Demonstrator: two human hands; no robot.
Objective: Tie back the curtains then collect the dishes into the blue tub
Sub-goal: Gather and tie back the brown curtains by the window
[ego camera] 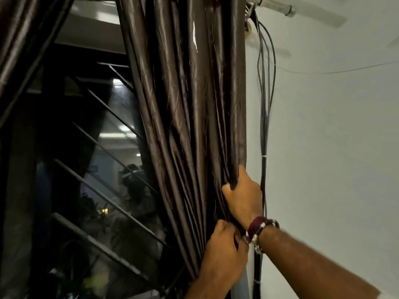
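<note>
Both hands are closed on the brown curtain (194,117): right hand (243,196) above, left hand (222,244) just below it, folds gathered between them. No tie is seen fastened; dishes and blue tub are out of view, so collecting appears undone.

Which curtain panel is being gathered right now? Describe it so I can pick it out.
Start at the dark barred window. Right of it, against the white wall, hangs the glossy brown satin curtain. Unlike the other panel at far left, both hands bunch its lower folds beside grey cables.
</note>
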